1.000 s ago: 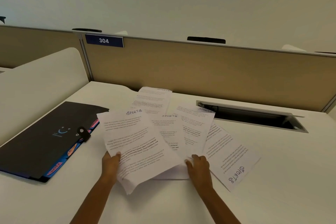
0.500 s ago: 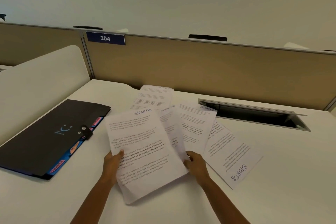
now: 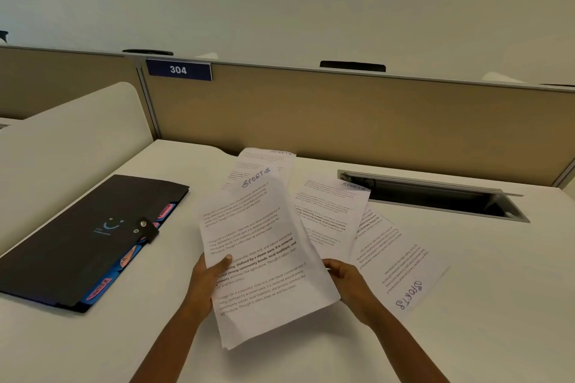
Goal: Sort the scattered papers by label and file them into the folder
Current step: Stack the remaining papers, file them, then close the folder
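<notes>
The left hand [image 3: 208, 277] grips a thin stack of papers [image 3: 261, 261] headed SPORTS, thumb on the top sheet, holding it tilted above the desk [image 3: 466, 305] near its front edge. The right hand [image 3: 347, 281] curls its fingers round the stack's right edge. Three more SPORTS sheets [image 3: 395, 261] lie fanned toward the back edge, and the closed black folder [image 3: 77, 236] rests by the left edge.

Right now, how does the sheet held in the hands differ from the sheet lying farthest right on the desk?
The held sheet is lifted off the desk, gripped by the left hand and right hand; the rightmost sheet lies flat, untouched. The held sheet's label reads upright at its far end; the rightmost sheet's is upside down, nearest the person. Both are labelled SPORTS.
</notes>
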The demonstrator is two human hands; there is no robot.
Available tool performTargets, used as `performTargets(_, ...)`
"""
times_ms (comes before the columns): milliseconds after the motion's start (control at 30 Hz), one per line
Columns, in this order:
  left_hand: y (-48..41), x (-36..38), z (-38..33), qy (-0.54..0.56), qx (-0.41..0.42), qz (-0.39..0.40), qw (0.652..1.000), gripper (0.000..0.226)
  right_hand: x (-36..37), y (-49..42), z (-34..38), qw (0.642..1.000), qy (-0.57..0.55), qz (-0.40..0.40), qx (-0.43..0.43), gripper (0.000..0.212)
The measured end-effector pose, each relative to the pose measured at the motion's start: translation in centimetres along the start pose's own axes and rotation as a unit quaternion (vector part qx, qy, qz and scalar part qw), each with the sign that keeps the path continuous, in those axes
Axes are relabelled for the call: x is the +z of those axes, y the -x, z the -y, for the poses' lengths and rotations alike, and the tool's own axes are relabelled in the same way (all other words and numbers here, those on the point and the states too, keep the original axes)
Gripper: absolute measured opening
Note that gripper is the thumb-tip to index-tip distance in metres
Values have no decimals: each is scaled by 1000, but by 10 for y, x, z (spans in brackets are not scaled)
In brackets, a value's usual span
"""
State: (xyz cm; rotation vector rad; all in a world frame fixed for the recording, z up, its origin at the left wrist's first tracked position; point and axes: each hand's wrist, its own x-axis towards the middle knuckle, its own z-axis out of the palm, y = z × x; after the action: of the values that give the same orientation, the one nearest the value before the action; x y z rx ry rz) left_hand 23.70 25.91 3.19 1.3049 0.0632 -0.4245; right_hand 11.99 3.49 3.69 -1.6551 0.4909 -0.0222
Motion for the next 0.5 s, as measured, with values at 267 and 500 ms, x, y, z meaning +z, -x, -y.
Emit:
performTargets(267, 2, -4, -7, 26, 15, -12, 999, 24, -14, -35, -6, 861, 502, -64, -61, 96)
performTargets(500, 0, -6, -3, 21, 3, -20, 1000, 26, -35, -28, -38, 841, 536, -73, -23, 135)
